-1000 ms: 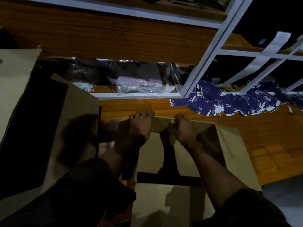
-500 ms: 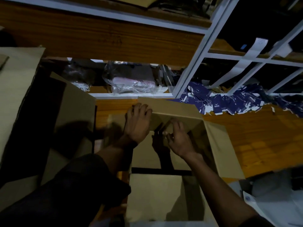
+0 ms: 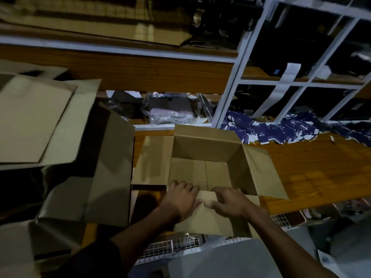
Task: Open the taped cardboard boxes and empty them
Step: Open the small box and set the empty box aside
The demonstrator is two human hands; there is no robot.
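A: Two hands are working at the near flap of the open cardboard box, which is sitting on the wooden table directly in front of the person.

B: Grip state?

A: Left hand is curling its fingers over the flap's top edge, gripping it. Right hand is doing likewise just beside it, thumb pinching the same edge. Both are lying on the near rim, with the box cavity just beyond the fingertips.

B: Contents?

A: Interior is showing bare cardboard floor; far and side flaps are standing open.

B: Surroundings?

A: Larger open box is sitting to the left, touching or nearly touching. Blue printed tags are lying heaped on the table beyond, well apart from the hands.
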